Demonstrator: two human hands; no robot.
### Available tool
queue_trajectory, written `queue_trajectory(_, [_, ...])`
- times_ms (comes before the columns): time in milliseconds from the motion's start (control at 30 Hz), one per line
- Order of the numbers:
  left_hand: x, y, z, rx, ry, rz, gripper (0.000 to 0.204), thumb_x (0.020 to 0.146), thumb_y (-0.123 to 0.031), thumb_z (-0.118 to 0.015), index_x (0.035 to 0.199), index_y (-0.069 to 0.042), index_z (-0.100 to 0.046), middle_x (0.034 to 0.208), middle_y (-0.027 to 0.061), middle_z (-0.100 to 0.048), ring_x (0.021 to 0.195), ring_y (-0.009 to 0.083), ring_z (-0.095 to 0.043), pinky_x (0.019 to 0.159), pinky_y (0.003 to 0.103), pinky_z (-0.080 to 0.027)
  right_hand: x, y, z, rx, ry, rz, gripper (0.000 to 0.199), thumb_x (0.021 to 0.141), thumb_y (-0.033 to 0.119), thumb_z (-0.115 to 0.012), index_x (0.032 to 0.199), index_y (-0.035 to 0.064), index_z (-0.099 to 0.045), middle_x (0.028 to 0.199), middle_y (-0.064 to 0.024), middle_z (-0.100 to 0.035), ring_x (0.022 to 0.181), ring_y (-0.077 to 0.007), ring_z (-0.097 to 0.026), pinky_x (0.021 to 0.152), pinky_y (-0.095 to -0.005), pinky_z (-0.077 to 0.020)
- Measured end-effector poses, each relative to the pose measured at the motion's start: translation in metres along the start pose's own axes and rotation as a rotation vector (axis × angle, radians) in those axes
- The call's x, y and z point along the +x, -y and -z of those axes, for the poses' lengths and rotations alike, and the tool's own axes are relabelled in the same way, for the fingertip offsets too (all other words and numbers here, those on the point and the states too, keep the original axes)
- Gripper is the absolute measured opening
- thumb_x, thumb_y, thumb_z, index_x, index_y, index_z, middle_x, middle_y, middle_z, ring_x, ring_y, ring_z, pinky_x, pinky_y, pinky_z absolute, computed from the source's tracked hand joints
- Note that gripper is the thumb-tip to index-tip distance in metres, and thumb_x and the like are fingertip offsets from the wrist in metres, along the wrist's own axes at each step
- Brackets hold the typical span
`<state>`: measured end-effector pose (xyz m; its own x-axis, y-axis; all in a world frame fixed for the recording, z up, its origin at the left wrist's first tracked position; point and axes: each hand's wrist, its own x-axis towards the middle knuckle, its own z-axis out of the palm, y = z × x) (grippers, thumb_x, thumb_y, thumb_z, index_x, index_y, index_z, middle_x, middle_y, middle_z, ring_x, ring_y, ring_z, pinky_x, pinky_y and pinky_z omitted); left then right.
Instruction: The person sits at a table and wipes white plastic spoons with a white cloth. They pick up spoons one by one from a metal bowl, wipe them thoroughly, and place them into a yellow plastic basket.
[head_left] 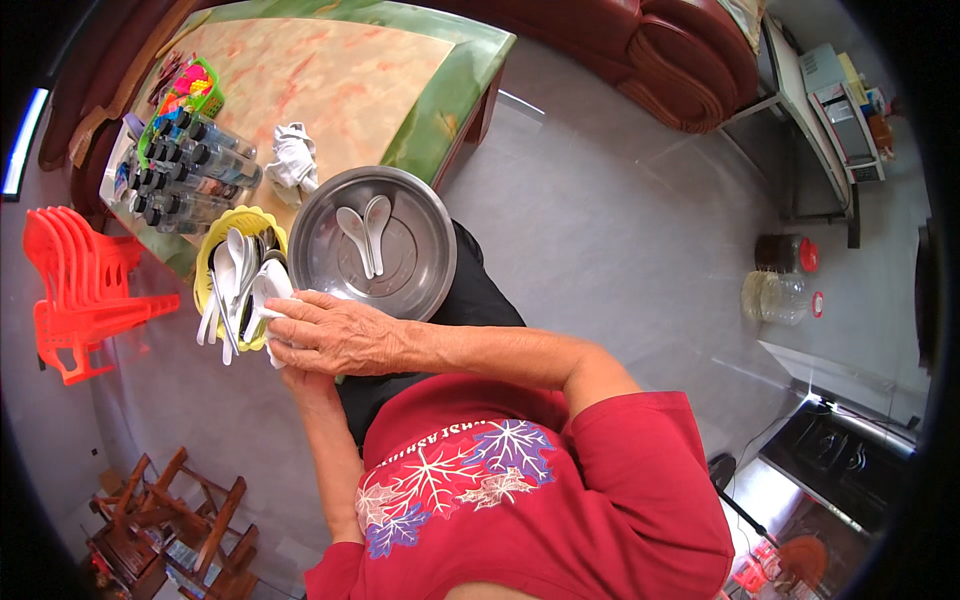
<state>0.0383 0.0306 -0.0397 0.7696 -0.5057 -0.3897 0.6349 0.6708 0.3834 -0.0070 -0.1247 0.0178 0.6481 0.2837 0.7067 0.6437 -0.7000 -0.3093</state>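
My right hand (345, 333) lies across my left hand (310, 380) at the near side of a yellow plastic basket (212, 240). The fingers of my right hand are curled round a white piece (275, 355) that looks like cloth and is mostly covered. My left hand's fingers are hidden beneath the right. Several white spoons (228, 270) and some metal cutlery stand tilted in the basket. A round steel basin (425, 270) sits right of the basket, partly over my lap. Inside it, two white soup spoons (377, 222) lie side by side.
On the stone-topped table (340, 75) are several dark-capped clear bottles (205, 160), a green basket (212, 98) and a crumpled white cloth (293, 160). Stacked red plastic chairs (85, 275) stand at left, wooden stools (175, 520) lower left. Jars (780, 298) are on the floor at right.
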Motion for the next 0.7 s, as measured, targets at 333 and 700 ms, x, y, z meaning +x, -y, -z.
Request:
queue_trajectory(333, [-0.018, 0.027, -0.053, 0.144, -0.049, 0.162, 0.041, 0.091, -0.039, -0.049, 0.123, -0.015, -0.048, 0.109, 0.0013, -0.057, 0.089, 0.0176, -0.055, 0.06, 0.032, -0.047, 0.026, -0.043, 0.008, 0.22, -0.156, -0.443, 0.027, 0.073, 0.008, -0.058, 0.1, 0.0048, -0.056, 0.087, -0.0128, -0.055, 0.082, -0.03, -0.056, 0.072, -0.0373, -0.0452])
queue_trajectory(700, [-0.006, 0.044, -0.076, 0.322, -0.075, -0.067, 0.055, 0.091, -0.051, -0.044, 0.137, -0.023, -0.035, 0.134, 0.0011, -0.043, 0.121, 0.0127, -0.041, 0.101, 0.036, -0.037, 0.009, -0.016, -0.006, 0.342, -0.41, -0.765, 0.033, 0.079, -0.002, -0.051, 0.112, -0.0013, -0.049, 0.105, -0.0206, -0.046, 0.093, -0.0374, -0.05, 0.082, -0.0409, -0.043])
